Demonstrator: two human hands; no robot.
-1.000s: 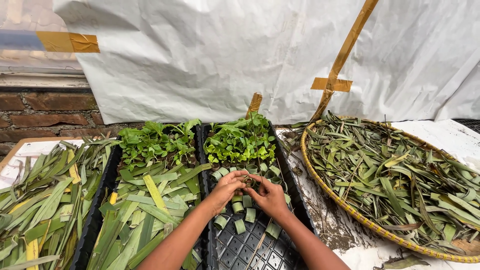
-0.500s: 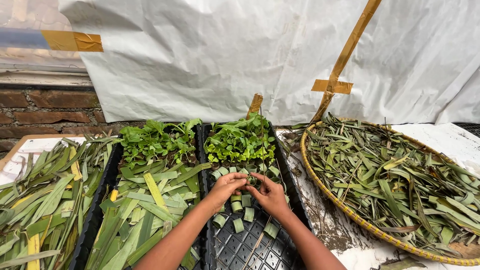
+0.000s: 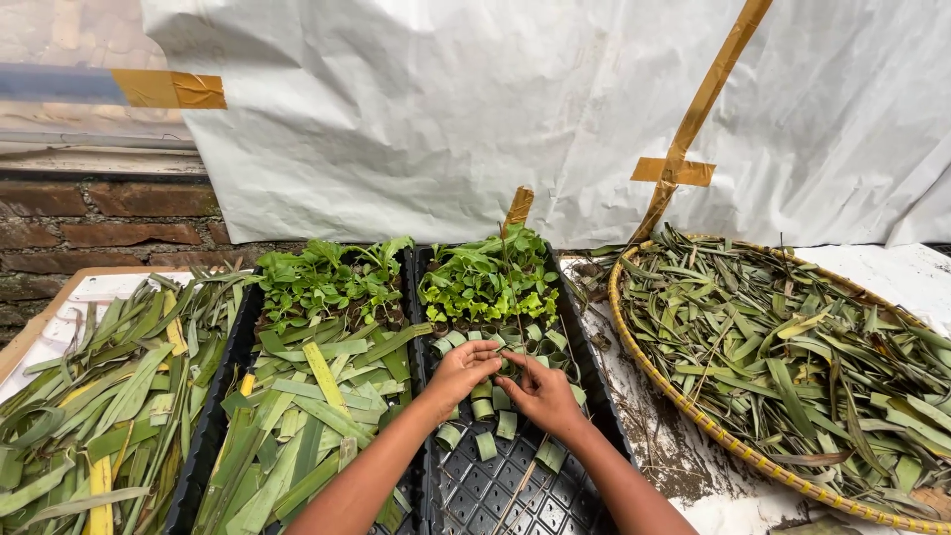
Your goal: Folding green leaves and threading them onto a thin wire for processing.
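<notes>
1. Leaf-strip cups [image 3: 485, 408], small green rolls made from cut leaf, sat in the black seedling tray [image 3: 495, 495] in front of the person, clustered in its middle band just below the planted seedlings [image 3: 490, 277].

2. Both hands met over that cluster. The left hand [image 3: 461, 372] was curled with its fingertips pinched on one leaf cup, and the right hand [image 3: 540, 394] was likewise closed around the same spot, fingers pressing on a cup; which hand bore the grip alone could not be told.

3. As far as progress could be judged, the far end of this tray was already filled with leafy seedlings, a few rows of leaf cups were set behind and between the hands, and the near end showed bare black cells. Roughly the nearer part of the tray looked left to fill.

4. A second black tray [image 3: 223, 396] lay touching the first on the left; seedlings [image 3: 322, 277] stood at its far end, and loose cut leaf strips [image 3: 317, 416] covered the rest.

5. Farther left, a heap of long green and yellow leaves [image 3: 99, 396] rested on a pale board [image 3: 40, 307].

6. To the right, a wide woven basket [image 3: 674, 396] held a large pile of drier leaf strips [image 3: 812, 357], just beside the working tray.

7. Behind everything hung a white plastic sheet [image 3: 495, 109] with taped bamboo sticks [image 3: 693, 129], and a brick wall [image 3: 99, 213] showed at the left.
</notes>
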